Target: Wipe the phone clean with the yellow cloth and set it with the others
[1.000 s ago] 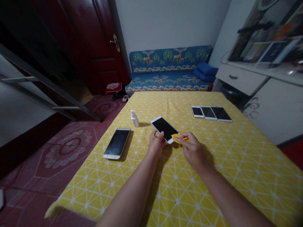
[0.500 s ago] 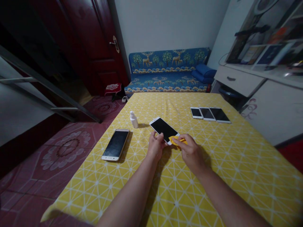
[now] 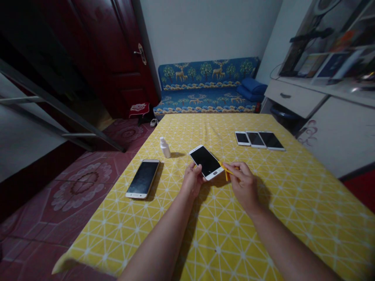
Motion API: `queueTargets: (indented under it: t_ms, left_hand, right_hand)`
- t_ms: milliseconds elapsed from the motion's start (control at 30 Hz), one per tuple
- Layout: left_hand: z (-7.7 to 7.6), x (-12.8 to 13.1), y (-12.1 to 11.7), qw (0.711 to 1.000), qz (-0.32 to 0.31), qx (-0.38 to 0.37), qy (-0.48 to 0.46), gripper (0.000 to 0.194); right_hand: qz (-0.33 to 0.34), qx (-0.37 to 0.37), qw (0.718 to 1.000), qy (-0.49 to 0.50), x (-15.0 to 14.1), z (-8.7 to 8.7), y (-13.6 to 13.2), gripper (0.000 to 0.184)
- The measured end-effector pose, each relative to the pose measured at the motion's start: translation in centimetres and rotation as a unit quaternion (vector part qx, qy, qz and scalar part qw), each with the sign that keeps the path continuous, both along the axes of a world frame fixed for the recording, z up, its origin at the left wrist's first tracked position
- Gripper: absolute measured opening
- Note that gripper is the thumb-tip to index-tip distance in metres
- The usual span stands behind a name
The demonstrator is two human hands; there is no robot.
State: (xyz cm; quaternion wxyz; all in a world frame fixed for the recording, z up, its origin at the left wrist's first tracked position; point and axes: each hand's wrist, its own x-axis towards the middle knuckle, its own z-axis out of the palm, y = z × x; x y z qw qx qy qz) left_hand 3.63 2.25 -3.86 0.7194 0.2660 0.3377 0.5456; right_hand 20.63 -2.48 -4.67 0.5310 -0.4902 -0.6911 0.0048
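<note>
1. Facing the blue deer sofa [image 3: 205, 88] at 12 o'clock, you sit or stand at a table with a yellow tablecloth [image 3: 281, 230]. A dark red door [image 3: 117, 50] is at 11 o'clock.
2. Four phones lie on the tablecloth, and one more is in your hands. Three phones [image 3: 256, 139] sit in a row at 1 o'clock from your hands. A gold phone [image 3: 143, 178] lies at 10 o'clock. A small white spray bottle [image 3: 165, 147] stands up at 11 o'clock.
3. The white phone [image 3: 205, 162] sits just above your hands, with its black screen up. The light is too dim to see any marks, so you cannot tell which phones are done.
4. Your left hand [image 3: 192, 180] holds the phone's bottom edge, with fingers curled.
5. Your right hand [image 3: 243, 186] pinches a small yellow rag [image 3: 226, 171] between thumb and fingers, and the rag touches the phone's right edge.
</note>
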Motion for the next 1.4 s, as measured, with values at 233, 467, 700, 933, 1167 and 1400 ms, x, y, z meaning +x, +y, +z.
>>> queueTargets:
  t_ms: [233,467,700,933,1167,1400]
  left_hand:
    - [0.5,-0.3,-0.3,0.998,-0.054,-0.010,-0.007,0.029]
    - [0.6,-0.1,-0.9,0.992,-0.120,0.025,0.017,0.043]
    - [1.0,0.0,-1.2,0.985,-0.160,0.059,0.002,0.045]
    - [0.5,-0.2,-1.4,0.977,-0.204,0.055,0.027,0.044]
    - [0.0,0.1,-1.6,0.972,-0.214,0.076,0.055,0.045]
    - [1.3,-0.3,-2.0,0.966,-0.177,0.155,0.109,0.050]
  right_hand:
    - [0.084,0.042,0.995,0.028,-1.1,1.3,-1.1,0.054]
    - [0.065,0.054,0.996,0.038,-0.9,1.2,-0.8,0.051]
    - [0.008,0.080,0.996,0.043,-0.5,1.2,-0.6,0.050]
    - [-0.045,0.086,0.992,0.083,0.1,1.4,-0.4,0.037]
    - [-0.051,0.104,0.989,0.095,0.1,1.7,-0.7,0.040]
    - [-0.038,0.107,0.991,0.074,-0.4,2.1,-1.0,0.043]
